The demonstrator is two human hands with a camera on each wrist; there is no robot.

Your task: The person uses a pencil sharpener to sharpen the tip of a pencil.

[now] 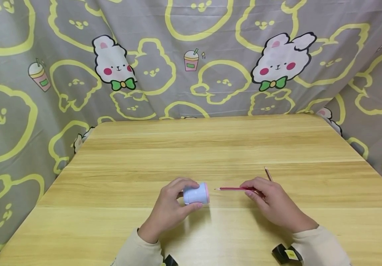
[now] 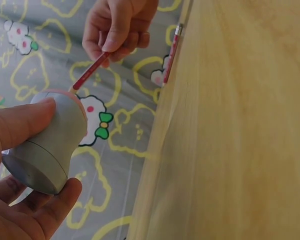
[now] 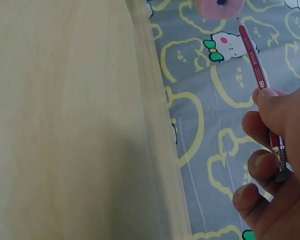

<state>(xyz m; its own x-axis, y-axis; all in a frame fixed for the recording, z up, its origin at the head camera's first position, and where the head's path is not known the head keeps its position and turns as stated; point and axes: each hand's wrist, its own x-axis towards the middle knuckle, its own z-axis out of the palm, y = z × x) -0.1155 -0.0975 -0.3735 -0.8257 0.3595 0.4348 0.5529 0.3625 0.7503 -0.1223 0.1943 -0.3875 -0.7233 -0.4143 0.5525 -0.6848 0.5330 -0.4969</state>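
In the head view my left hand (image 1: 172,203) grips a small light-blue pencil sharpener (image 1: 195,194) above the table, thumb and fingers round its sides. Its pink end, with a dark hole that shows in the right wrist view, faces right. My right hand (image 1: 274,201) pinches a red pencil (image 1: 229,188) between thumb and fingers. The sharpened tip points left at the sharpener's pink end (image 3: 221,7), with a small gap between them in the head view. A metal band and an eraser (image 3: 281,174) sit at the pencil's back end.
A second pencil (image 1: 268,173) lies on the wooden table (image 1: 191,147) just beyond the right hand, partly hidden by it. A patterned grey curtain (image 1: 177,81) hangs behind the table and along its sides. Black wrist straps (image 1: 285,254) show at both sleeves.
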